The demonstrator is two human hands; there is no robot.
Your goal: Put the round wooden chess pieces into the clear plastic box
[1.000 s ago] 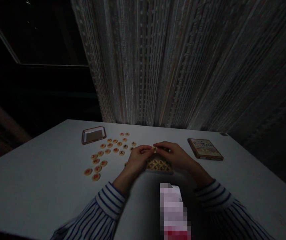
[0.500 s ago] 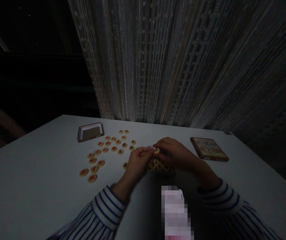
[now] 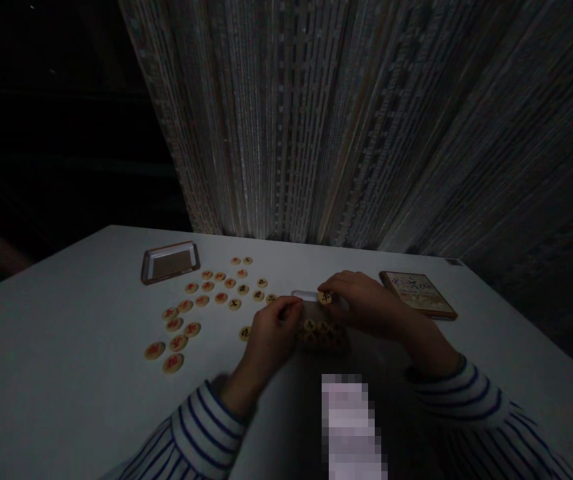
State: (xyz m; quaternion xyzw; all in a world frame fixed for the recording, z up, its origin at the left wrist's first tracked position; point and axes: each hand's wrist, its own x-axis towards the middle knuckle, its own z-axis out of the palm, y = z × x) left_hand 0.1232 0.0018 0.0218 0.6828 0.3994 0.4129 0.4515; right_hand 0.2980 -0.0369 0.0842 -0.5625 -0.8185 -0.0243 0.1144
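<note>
Between the thumb and fingers of my right hand is a Chinese chess piece with a black character, held above an open box. Several black-marked pieces lie in rows at the near side of that box. My left hand is at the box's left side, its thumb and fingers pinched together; whether anything is between them is hidden. Loose black-marked pieces, one of them a chess piece beside my left wrist, lie on the white table.
Several red-marked pieces are spread over the table's left half. An open tray-like box part lies behind them. At the right is a flat printed box. A striped curtain hangs behind the table.
My hands have moved apart: the right hand has drawn to the right with the chess piece, and the left remains pinched. The view has shifted slightly, and more of the box's far rim shows.
</note>
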